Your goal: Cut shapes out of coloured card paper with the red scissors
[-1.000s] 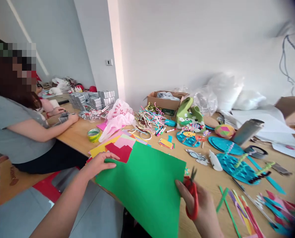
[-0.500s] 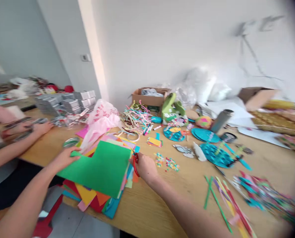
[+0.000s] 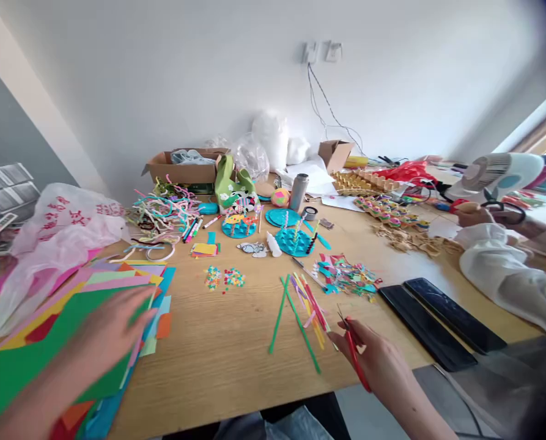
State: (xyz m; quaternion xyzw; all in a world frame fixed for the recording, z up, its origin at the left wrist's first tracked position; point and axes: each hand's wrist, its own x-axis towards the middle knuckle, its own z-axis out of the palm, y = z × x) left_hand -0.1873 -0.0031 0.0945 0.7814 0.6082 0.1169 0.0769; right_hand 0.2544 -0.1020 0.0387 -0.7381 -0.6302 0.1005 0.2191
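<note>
My left hand [image 3: 105, 330] lies flat, fingers spread, on the green paper sheet [image 3: 34, 354] that tops a pile of coloured paper [image 3: 117, 278] at the table's left; the hand is smeared by motion. Near the table's front edge my right hand [image 3: 376, 360] is closed round red-handled scissors [image 3: 353, 345], blades pointing up and away. Just beyond the scissors lie thin coloured paper strips [image 3: 300, 305].
The wooden table [image 3: 236, 348] carries a pink plastic bag [image 3: 57, 232], pipe cleaners [image 3: 162, 211], blue paper plates [image 3: 293, 241], a metal bottle [image 3: 299, 191], cardboard boxes [image 3: 181, 166] and two black flat slabs [image 3: 431, 321]. At the right, another person's white sleeve [image 3: 497, 272] and hand hold scissors by a small fan [image 3: 495, 174].
The view has swung right. The green sheet went from held up to lying on the paper pile under my left hand. My right hand with the scissors moved right, off the sheet.
</note>
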